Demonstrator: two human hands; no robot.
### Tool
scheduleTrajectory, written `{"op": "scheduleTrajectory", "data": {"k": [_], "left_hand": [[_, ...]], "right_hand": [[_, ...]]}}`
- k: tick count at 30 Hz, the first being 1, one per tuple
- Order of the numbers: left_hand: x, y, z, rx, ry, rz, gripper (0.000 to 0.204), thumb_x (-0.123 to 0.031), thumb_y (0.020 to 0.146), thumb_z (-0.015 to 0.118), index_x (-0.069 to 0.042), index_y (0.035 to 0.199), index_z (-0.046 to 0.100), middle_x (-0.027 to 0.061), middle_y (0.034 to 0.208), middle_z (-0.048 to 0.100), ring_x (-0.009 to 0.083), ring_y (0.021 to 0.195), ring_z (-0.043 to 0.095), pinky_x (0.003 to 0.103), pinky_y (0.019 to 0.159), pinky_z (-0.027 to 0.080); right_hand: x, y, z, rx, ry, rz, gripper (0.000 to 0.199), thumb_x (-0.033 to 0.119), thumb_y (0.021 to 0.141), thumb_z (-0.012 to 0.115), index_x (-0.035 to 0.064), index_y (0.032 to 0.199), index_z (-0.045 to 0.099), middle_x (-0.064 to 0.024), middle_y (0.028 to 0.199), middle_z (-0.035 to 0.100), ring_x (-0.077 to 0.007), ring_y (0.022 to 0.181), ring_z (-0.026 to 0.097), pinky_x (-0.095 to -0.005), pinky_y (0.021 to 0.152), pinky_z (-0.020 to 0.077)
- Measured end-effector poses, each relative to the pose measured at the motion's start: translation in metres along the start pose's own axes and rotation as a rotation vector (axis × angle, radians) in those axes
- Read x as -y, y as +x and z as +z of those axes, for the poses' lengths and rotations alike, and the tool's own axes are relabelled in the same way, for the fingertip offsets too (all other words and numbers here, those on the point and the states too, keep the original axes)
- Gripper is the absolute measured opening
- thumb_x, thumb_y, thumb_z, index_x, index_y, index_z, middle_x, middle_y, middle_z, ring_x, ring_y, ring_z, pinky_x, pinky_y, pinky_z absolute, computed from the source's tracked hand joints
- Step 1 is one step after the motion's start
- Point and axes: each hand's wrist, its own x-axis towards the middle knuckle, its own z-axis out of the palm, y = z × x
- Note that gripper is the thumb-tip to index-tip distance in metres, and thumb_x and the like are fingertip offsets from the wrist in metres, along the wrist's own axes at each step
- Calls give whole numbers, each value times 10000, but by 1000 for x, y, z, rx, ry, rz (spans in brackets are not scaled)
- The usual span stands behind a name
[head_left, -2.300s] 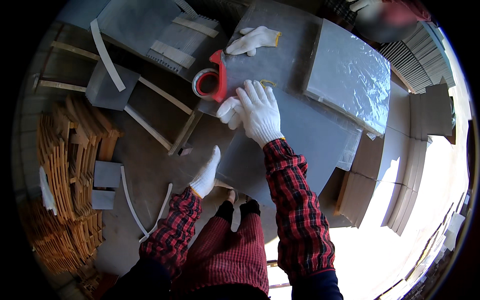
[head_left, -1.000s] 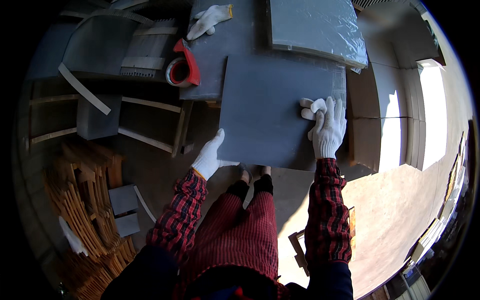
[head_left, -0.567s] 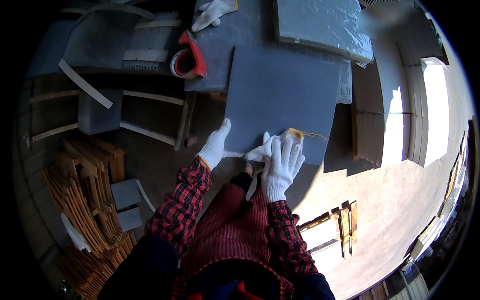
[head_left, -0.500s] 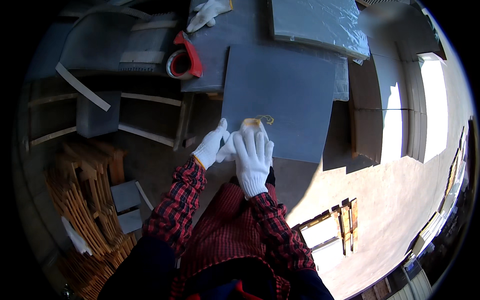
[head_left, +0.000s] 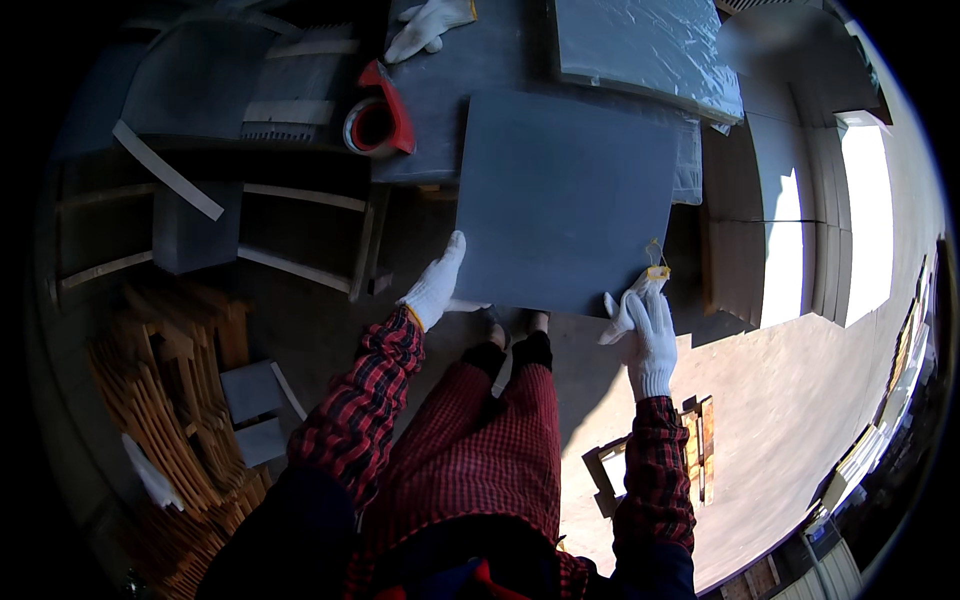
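Observation:
A flat dark grey sheet (head_left: 565,200) lies before me, its near edge projecting past the table. My left hand (head_left: 436,284), in a white knit glove, grips the sheet's left edge with the thumb along the side; its other fingers are partly under the sheet. At the near right corner is my gloved right hand (head_left: 648,335), fingers closed around a bunched white cloth (head_left: 655,276) with a yellow hem and loose yellow thread. The cloth resembles another knit glove. It presses against the sheet's right edge.
On the grey table (head_left: 435,150) are a red tape dispenser (head_left: 385,120) and a loose white glove (head_left: 430,28). A plastic-wrapped stack (head_left: 650,50) sits behind the sheet. Brown wooden pieces (head_left: 165,400) are piled at left; stacked boards (head_left: 765,220) stand at right.
My right hand has moved right with the bunched cloth, from the sheet's near left part to its near right corner. My left hand has shifted slightly right, onto the sheet's left edge.

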Motion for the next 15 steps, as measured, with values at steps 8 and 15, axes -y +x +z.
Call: {"op": "scheduleTrajectory", "data": {"k": [8,15], "left_hand": [[0,-19,4,51,-16,73,775,-676,1009,382,-72,1493,402,184,1416,520,339,1214,598,556,926,561],[39,17,-37,140,29,235,854,-742,993,242,-63,1490,387,135,1445,490,308,1324,493,548,1034,480]], "right_hand": [[6,-7,-40,-409,371,481,345,58,1035,444,45,1343,598,-91,1212,661,-181,1007,597,-331,877,487],[126,12,43,-58,-151,-48,342,68,866,691,67,1207,670,-146,1134,691,-334,1019,667,-437,880,539]]}}
